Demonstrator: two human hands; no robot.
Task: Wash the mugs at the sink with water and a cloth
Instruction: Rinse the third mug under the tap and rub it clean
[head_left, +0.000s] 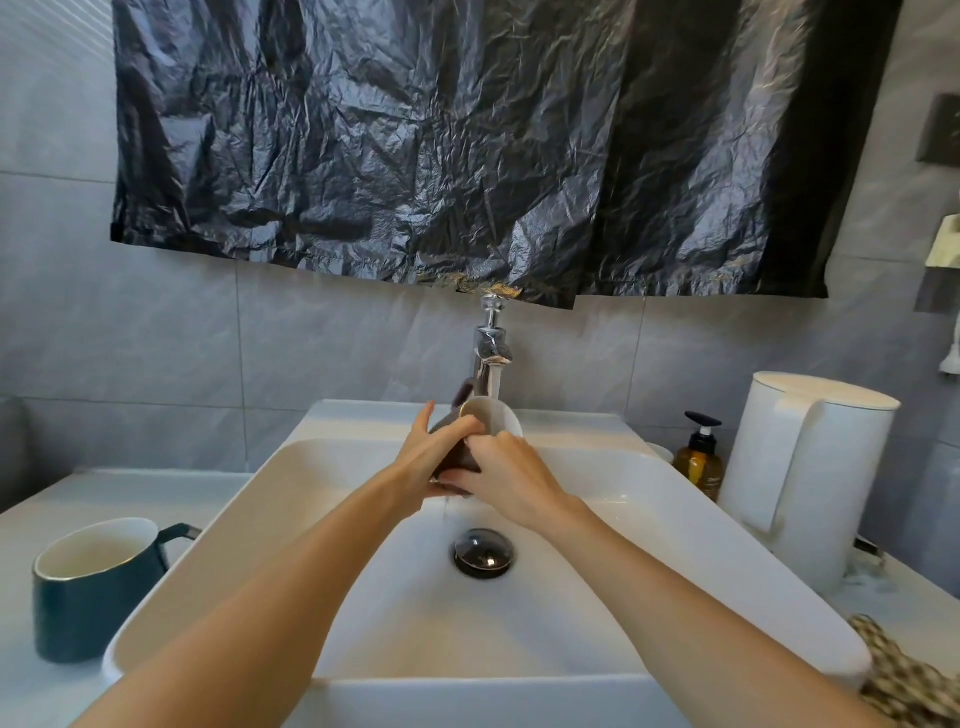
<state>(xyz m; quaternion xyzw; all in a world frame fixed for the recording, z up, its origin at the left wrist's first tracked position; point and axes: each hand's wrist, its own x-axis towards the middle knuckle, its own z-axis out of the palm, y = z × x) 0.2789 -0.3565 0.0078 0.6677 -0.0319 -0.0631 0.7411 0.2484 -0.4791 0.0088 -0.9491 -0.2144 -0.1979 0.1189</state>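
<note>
Holding the brown mug (459, 453) over the sink (249, 509) with both hands, I keep it tilted, its white mouth up under the chrome faucet (491, 347). My left hand (436, 460) wraps the dark side, thumb curled near the rim and one finger pointing straight up. My right hand (508, 475) curls round the near side, fingertips touching the rim. The water stream (496, 383) falls into the mug, and more water runs off below my hands toward the drain stopper (483, 552). A dark green mug (91, 597) stands upright on the counter just left of the basin. A checked cloth (896, 675) lies at the sink's right corner, well apart from my hands. Behind it stand a white kettle (810, 467) and an amber pump bottle (701, 462).
</note>
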